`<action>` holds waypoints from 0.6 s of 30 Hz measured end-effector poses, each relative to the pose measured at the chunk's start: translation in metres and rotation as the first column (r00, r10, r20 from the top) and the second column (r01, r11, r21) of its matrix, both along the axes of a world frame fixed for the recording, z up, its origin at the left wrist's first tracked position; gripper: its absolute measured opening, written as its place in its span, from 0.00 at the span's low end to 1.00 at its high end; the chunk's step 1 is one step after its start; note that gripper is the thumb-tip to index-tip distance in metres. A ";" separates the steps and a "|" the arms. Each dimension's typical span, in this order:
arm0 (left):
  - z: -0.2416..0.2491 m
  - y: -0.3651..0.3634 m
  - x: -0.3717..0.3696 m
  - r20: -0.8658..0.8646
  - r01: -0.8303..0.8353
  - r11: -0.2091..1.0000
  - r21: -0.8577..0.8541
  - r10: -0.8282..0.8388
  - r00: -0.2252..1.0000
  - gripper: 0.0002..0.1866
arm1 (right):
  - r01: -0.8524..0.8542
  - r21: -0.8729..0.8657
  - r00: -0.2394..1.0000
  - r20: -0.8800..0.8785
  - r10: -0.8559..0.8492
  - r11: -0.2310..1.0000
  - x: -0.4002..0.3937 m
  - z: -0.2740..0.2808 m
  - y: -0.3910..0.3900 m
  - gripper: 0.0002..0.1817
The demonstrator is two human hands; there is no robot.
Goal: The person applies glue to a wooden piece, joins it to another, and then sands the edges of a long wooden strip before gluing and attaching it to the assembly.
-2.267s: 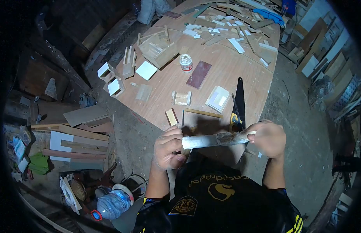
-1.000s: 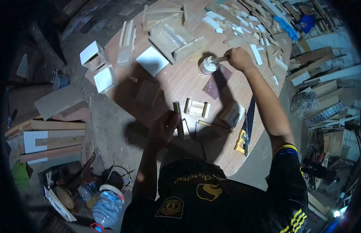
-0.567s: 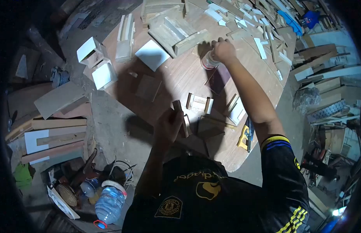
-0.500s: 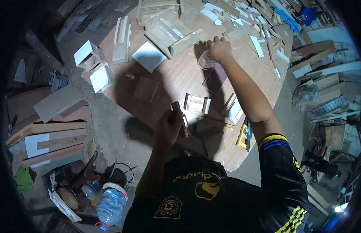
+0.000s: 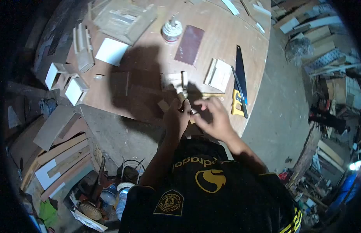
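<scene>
My left hand [image 5: 176, 117] is closed around a small wooden piece [image 5: 181, 97], held upright over the table's near edge. Beside it my right hand [image 5: 216, 119] has its fingers apart and slightly curled, fingertips close to the held piece. Just beyond the hands, a small wooden assembly [image 5: 174, 81] with a dark-edged strip on its right side lies on the table. A white open tub [image 5: 172, 32] with something sticking up out of it stands further back. To its right lies a dark reddish-brown flat board [image 5: 189, 44].
A yellow-handled handsaw [image 5: 239, 77] lies near the table's right edge, close to a pale wooden panel piece [image 5: 219, 75]. A white square [image 5: 111, 51], wooden frames [image 5: 124, 19] and box-like pieces [image 5: 68, 81] occupy the left side. Boards [image 5: 66, 163] lean on the floor at left.
My right hand has come back from the tub to beside my left hand. The camera view has shifted; my left hand still holds the wooden piece.
</scene>
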State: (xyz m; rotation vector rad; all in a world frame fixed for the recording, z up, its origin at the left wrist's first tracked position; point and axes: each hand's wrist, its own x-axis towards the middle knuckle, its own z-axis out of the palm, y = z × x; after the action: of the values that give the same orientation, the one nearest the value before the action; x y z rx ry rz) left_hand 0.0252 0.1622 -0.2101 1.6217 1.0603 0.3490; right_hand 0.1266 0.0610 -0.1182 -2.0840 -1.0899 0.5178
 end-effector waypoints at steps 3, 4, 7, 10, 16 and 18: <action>-0.024 -0.033 0.001 -0.127 0.049 0.998 -0.034 -0.053 0.990 0.12 | 0.057 -0.068 0.988 0.148 -0.046 0.996 -0.034 -0.014 -0.046 0.29; -0.029 -0.041 0.003 -0.127 0.084 0.996 -0.007 -0.084 0.988 0.13 | 0.098 -0.055 0.981 0.172 -0.087 0.994 -0.042 -0.019 -0.056 0.30; -0.031 -0.063 0.000 -0.037 0.108 0.994 0.029 -0.107 0.994 0.14 | 0.202 -0.105 0.963 0.203 -0.178 0.974 -0.052 -0.033 -0.080 0.31; -0.047 -0.081 -0.016 -0.032 0.081 0.996 -0.031 -0.082 0.996 0.16 | 0.203 -0.160 0.960 0.226 -0.165 0.966 -0.057 -0.053 -0.101 0.30; -0.035 -0.125 -0.021 -0.282 0.084 0.995 0.050 -0.067 0.957 0.21 | 0.187 -0.140 0.943 0.304 -0.138 0.972 -0.070 -0.087 -0.131 0.26; -0.042 -0.144 -0.029 -0.398 0.109 0.991 0.071 -0.072 0.915 0.22 | 0.208 -0.096 0.930 0.329 -0.166 0.974 -0.077 -0.104 -0.143 0.24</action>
State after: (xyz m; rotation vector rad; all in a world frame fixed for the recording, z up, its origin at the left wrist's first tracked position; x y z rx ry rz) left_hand -0.0036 0.0183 -0.2522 1.8661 1.2784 0.0030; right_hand 0.0500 -0.0824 -0.2224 -2.4167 -1.0404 0.1611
